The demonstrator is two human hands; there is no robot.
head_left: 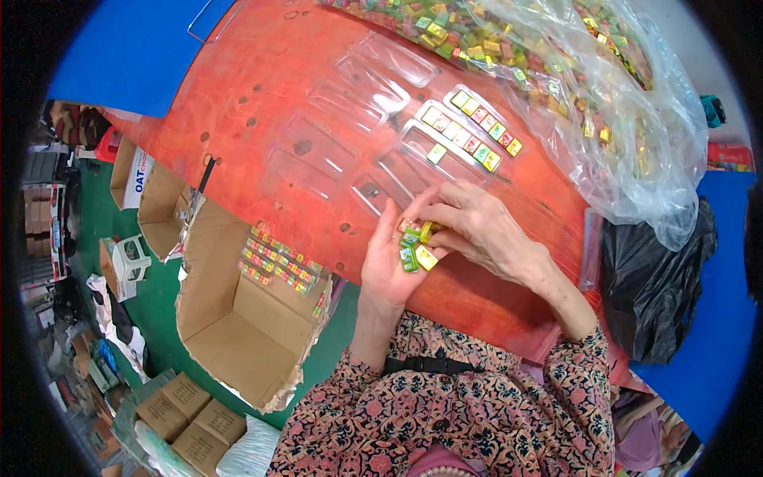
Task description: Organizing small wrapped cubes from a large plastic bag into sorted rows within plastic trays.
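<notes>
My left hand (383,270) is cupped palm up, holding several small green and yellow wrapped cubes (409,260). Over that palm my right hand (493,234) has its fingertips closed on a yellow wrapped cube (427,231). Just beyond the hands lies a clear plastic tray (409,131) with one cube (436,153) in it. Behind it, two narrow clear trays hold rows of similar cubes (486,121), (460,138) in red, green and yellow. More clear trays (318,151) without cubes are spread to the left on the red tabletop (262,71).
A large clear bag of cubes (509,48) covers the far right of the table. To the right is a black plastic bag (660,278). Left of the table edge stands an open cardboard box (238,334) with filled trays (278,258) at its upper edge.
</notes>
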